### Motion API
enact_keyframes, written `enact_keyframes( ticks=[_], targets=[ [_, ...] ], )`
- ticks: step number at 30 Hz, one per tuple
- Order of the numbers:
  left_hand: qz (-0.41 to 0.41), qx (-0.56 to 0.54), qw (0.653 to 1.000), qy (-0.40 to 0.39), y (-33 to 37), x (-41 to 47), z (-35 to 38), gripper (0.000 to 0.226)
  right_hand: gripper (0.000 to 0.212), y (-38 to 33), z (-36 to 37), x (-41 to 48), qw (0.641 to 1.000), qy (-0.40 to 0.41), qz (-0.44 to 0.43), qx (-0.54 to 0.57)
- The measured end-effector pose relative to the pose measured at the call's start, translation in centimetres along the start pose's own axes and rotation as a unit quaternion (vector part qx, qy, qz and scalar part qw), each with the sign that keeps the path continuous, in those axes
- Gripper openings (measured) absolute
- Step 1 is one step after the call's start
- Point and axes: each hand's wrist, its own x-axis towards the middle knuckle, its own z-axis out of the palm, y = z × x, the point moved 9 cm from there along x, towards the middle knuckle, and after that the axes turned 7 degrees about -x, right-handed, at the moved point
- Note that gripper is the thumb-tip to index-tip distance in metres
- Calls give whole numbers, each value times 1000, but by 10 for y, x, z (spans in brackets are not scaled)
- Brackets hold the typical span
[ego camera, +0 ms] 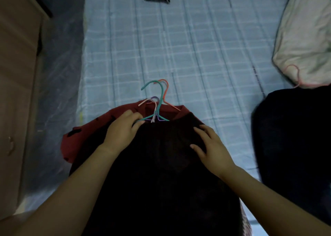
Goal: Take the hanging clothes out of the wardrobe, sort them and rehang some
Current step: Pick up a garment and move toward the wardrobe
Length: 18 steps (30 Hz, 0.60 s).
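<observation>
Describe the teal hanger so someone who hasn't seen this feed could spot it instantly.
On the blue checked bed sheet lies a dark garment with a bundle of hangers at its top edge. The teal hanger and the orange hanger poke out farthest; teal is the left one.

Single view, from a wide-angle camera worn on the head. It faces forward and steeply down over a bed (179, 47), whose checked sheet runs away to the top edge. Both forearms enter from the bottom corners. The left hand (123, 128) and right hand (211, 146) sit close, at mid-frame, near the hangers (157, 99). A cabinet (16, 74) bounds the left edge and a pillow (304, 38) the right.
</observation>
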Motion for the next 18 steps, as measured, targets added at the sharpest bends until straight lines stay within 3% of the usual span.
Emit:
enact_keyframes(
  ticks=[4, 10, 14, 18],
  targets=[
    [68, -13, 997, 41, 82, -57, -39, 35, 52, -12, -54, -36, 994, 88, -45, 54],
    [92, 9, 982, 164, 224, -171, -81, 32, 48, -9, -121, -133, 978, 132, -118, 109],
    [127, 17, 965, 227, 327, -253, -91, 34, 45, 14, -189, -221, 959, 207, -163, 102],
    [166, 9, 959, 231, 417, -304, -74, 35, 43, 65, -236, -305, 946, 260, -162, 106]
  ],
)
